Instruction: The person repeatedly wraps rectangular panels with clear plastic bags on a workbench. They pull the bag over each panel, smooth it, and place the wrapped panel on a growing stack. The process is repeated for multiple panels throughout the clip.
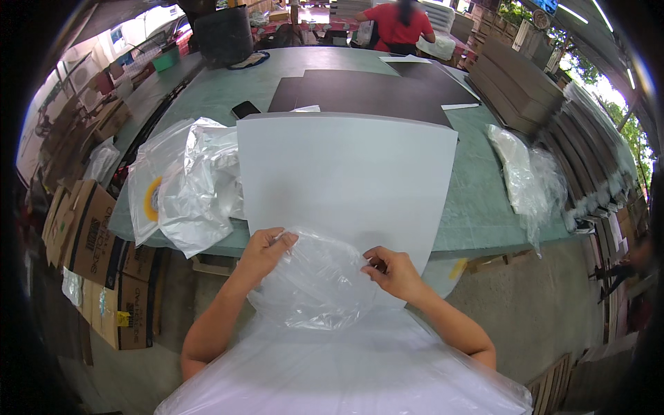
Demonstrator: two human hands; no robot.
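A clear plastic bag point(315, 277) is bunched up between my two hands, over the near end of a large white sheet point(346, 173). My left hand point(266, 254) pinches the bag's left edge. At its right edge, the fingers of my right hand point(394, 272) are pinched on the film. The white sheet lies on the green table point(477, 211) and sticks out past its near edge towards me. Below the hands, more clear plastic point(346, 366) spreads across my lap and over my forearms; where it joins the bag I cannot tell.
Crumpled plastic bags point(200, 180) lie left of the sheet, over a yellow tape roll point(152, 198). Dark boards point(360, 93) and a phone point(245, 109) are beyond. More plastic point(515, 166) hangs off the right edge. Cardboard boxes point(104, 256) stand left; a person in red point(398, 28) works far back.
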